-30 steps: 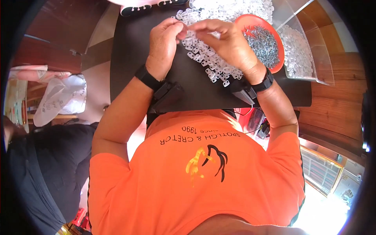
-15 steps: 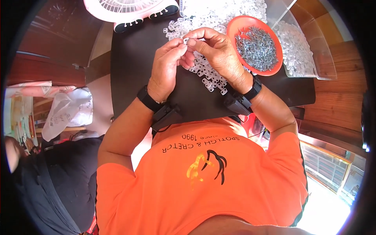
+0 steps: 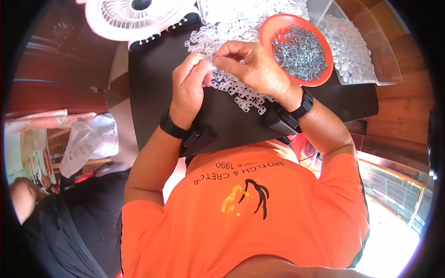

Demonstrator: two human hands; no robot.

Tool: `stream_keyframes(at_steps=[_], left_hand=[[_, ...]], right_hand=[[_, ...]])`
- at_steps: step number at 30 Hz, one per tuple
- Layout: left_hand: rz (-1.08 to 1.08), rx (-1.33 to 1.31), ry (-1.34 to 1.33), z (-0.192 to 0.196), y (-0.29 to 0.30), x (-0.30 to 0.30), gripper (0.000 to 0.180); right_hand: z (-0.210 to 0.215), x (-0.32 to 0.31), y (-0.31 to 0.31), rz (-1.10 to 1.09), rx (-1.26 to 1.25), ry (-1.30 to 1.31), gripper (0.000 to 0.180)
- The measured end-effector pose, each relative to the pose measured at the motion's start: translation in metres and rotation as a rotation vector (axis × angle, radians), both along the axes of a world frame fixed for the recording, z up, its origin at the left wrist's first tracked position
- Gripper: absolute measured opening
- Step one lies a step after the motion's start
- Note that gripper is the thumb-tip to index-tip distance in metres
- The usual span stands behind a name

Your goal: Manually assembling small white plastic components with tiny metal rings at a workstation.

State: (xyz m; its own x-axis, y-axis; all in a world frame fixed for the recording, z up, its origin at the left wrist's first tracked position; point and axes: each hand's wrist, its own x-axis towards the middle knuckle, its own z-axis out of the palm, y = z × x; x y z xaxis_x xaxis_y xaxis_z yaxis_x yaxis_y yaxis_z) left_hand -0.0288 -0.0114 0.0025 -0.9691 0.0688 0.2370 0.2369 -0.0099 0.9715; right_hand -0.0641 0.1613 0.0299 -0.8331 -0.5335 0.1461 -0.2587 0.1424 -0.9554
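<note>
My left hand (image 3: 187, 88) is closed, thumb against the index finger, on a small white plastic clip (image 3: 212, 66). Close to its right, my right hand (image 3: 255, 69) pinches thumb and index fingertips together at the clip; anything between them is too small to make out. Beneath and beyond both hands spreads a heap of similar white pieces with holes (image 3: 245, 28), some trailing toward me. To the right, an orange-red plate (image 3: 266, 34) bears a pile of thin grey metal nails (image 3: 300, 54).
The dark table (image 3: 155, 92) has a white fan (image 3: 99, 23) at its far left. A clear plastic bin (image 3: 391, 76) of white pieces stands far right. Both wrists wear black bands with boxes. On the left sits another person in dark clothing (image 3: 88, 222), near a white plastic bag (image 3: 95, 139).
My fingertips, which met around the white piece, are now slightly apart, with the left hand still on it. Both hands sit a little lower, and the whole view has shifted slightly.
</note>
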Motion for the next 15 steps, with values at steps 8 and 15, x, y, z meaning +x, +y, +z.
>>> stream_keyframes(at_steps=[8,15], left_hand=[[-0.024,-0.012,-0.084,0.003,0.003,0.002,0.022],[-0.129,-0.053,-0.119,0.003,0.003,-0.002,0.021]], right_hand=[[-0.003,-0.001,0.0,-0.059,0.164,0.125,0.019],[0.004,-0.007,0.01,-0.069,0.258,0.247,0.019]])
